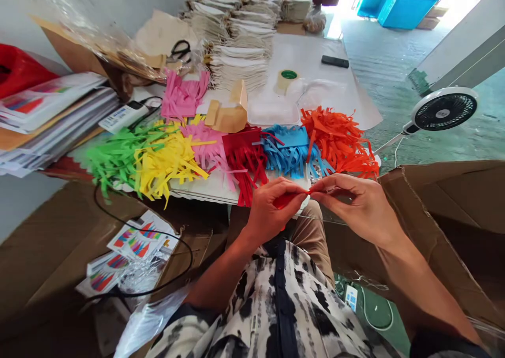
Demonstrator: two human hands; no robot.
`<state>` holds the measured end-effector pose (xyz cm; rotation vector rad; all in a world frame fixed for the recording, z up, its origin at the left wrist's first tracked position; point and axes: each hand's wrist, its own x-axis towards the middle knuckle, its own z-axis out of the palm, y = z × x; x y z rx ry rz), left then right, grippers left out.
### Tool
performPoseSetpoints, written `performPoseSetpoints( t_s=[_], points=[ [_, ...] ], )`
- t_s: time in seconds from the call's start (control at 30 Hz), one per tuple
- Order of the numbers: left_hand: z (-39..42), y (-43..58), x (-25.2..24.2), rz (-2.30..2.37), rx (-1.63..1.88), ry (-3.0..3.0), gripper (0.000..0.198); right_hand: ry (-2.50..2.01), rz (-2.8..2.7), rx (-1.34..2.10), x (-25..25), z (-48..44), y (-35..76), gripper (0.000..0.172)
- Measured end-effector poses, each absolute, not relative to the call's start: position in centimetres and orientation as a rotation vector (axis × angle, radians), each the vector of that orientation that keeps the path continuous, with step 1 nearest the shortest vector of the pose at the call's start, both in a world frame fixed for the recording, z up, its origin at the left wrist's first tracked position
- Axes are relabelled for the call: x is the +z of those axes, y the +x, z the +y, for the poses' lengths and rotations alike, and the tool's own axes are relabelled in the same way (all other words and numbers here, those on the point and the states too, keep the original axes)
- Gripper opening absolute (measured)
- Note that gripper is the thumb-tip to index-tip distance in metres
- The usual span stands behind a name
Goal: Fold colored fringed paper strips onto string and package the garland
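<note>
My left hand [265, 213] is closed around an orange-red strip of fringe material [284, 200], most of it hidden by the fingers. At the strip's end, the thumb and index finger of my right hand [361, 205] pinch together, meeting the left fingertips. Just beyond lie fringed bundles on the table: orange [335, 137], blue [290, 145], dark red [244, 155], light pink [209, 147], yellow [168, 163] and green [114, 155]. A brighter pink bundle [183, 94] sits behind them.
Behind the bundles are a brown card piece [229, 113], clear plastic tray [272, 112], tape roll [288, 79], black scissors [180, 50] and stacked white bundles [239, 66]. Cardboard boxes [445, 216] flank me. A fan [445, 112] stands right; printed sheets [144, 237] lie low left.
</note>
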<state>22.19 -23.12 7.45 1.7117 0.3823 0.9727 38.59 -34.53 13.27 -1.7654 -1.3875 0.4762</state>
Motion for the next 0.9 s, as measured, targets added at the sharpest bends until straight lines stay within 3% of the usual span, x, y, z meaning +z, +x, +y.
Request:
performPoseSetpoints(
  t_s=[0.33, 0.57, 0.7, 0.9],
  points=[
    [-23.8, 22.6, 7.3, 0.426, 0.954, 1.631, 0.011, -1.778, -1.342, 0.407, 12.8, -35.3, 37.8, 0.008],
    [-24.2, 23.0, 7.3, 0.490, 0.873, 1.490, 0.015, -1.709, -1.194, 0.512, 12.2, -35.6, 37.9, 0.021],
    [-24.4, 23.2, 6.9, 0.473, 0.828, 1.451, 0.014, -1.714, -1.193, 0.482, 11.7, -35.9, 38.2, 0.012],
    [-24.3, 23.3, 6.5, 0.472, 0.739, 1.327, 0.035, -1.754, -1.146, 0.450, 11.5, -36.1, 38.6, 0.019]
  ],
)
